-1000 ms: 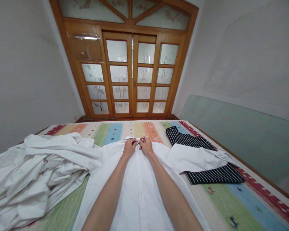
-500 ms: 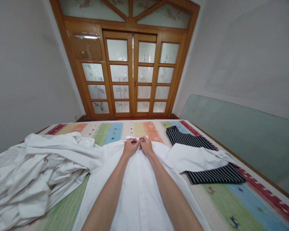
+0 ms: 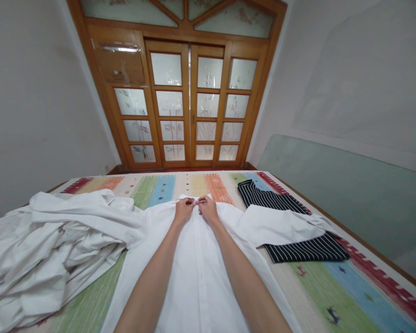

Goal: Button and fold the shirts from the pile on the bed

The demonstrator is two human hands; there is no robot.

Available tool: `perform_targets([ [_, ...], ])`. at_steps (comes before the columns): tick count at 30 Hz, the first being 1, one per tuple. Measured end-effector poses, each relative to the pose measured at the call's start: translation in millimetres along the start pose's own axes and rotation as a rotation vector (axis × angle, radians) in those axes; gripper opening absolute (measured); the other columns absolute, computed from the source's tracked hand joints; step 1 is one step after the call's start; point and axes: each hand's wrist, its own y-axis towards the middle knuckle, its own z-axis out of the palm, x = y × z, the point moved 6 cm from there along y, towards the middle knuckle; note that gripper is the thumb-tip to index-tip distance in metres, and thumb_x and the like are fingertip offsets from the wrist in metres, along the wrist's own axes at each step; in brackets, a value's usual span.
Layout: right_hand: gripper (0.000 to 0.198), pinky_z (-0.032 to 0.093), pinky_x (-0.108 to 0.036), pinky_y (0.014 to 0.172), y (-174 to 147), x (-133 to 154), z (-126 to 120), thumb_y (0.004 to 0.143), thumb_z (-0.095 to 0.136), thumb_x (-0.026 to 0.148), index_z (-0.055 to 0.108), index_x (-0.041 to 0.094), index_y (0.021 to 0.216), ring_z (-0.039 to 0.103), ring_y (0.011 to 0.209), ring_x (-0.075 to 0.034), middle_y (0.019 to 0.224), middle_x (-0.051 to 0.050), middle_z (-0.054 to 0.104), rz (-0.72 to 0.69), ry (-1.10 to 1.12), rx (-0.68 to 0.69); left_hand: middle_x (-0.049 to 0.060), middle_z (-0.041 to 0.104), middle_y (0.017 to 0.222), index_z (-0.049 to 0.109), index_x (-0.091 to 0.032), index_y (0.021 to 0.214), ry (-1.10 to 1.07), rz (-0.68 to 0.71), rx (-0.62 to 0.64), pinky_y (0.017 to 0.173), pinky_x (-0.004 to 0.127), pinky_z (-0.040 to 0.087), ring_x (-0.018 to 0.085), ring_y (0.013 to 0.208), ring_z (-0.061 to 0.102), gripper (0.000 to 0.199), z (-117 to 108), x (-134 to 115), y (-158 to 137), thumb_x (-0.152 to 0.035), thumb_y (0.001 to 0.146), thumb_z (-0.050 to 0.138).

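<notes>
A white shirt (image 3: 189, 273) lies front side up on the bed, its collar toward the far edge and its button placket running down the middle. At the collar, my left hand (image 3: 185, 208) pinches the fabric with thumb and fingers. Right beside it, my right hand (image 3: 207, 207) grips the other side of the collar opening, the fingertips of both hands nearly touching. Any button between them is too small to make out. One sleeve of the shirt stretches right over a folded black garment with white stripes (image 3: 305, 252).
A heap of crumpled white clothes (image 3: 55, 259) lies on the left, against the shirt. Beneath everything is a colourful striped bedspread (image 3: 319, 296). A pale green headboard (image 3: 350, 185) runs along the right, and wooden glass-paned doors (image 3: 190, 106) stand beyond the bed.
Both hands stay at the collar, with small finger shifts; the left fingers have closed in more. The view has moved slightly, and the garments lie as before.
</notes>
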Motion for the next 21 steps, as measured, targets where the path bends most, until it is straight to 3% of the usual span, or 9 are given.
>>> perform_targets([
  [5, 0.012, 0.043, -0.021, 0.039, 2.1, -2.6, 0.4, 0.065, 0.054, 0.019, 0.055, 0.021, 0.076, 0.053, 0.039, -0.010, 0.071, 0.001, 0.068, -0.051, -0.084, 0.003, 0.005, 0.073, 0.075, 0.070, -0.016, 0.072, 0.015, 0.005, -0.004, 0.069, 0.028, 0.050, 0.016, 0.069, 0.066, 0.005, 0.6, -0.6, -0.1, -0.020, 0.072, 0.069],
  [10, 0.016, 0.051, -0.025, 0.058, 4.4, -4.2, 1.1, 0.063, 0.054, 0.013, 0.055, 0.023, 0.076, 0.065, 0.061, -0.016, 0.072, 0.001, 0.069, -0.100, -0.186, 0.021, 0.003, 0.071, 0.070, 0.069, -0.015, 0.069, 0.076, 0.015, 0.013, 0.065, 0.025, 0.048, 0.015, 0.066, 0.063, 0.005, 3.3, -3.2, -1.3, -0.015, 0.071, 0.065],
  [15, 0.017, 0.053, -0.030, 0.075, 2.9, 1.3, 1.6, 0.064, 0.055, 0.012, 0.057, 0.023, 0.077, 0.068, 0.073, -0.018, 0.072, 0.001, 0.070, -0.168, -0.224, 0.025, 0.005, 0.072, 0.076, 0.071, -0.013, 0.076, 0.131, 0.045, 0.011, 0.067, 0.026, 0.047, 0.015, 0.069, 0.063, 0.008, 4.3, -7.5, -1.5, -0.014, 0.072, 0.064],
  [21, 0.018, 0.051, -0.031, 0.078, 1.6, 4.3, 2.0, 0.064, 0.054, 0.011, 0.058, 0.022, 0.077, 0.068, 0.076, -0.018, 0.073, 0.001, 0.071, -0.182, -0.235, 0.034, 0.006, 0.070, 0.076, 0.069, -0.013, 0.076, 0.184, 0.100, 0.008, 0.071, 0.027, 0.046, 0.016, 0.073, 0.062, 0.009, 5.5, -9.6, -1.7, -0.012, 0.071, 0.061],
])
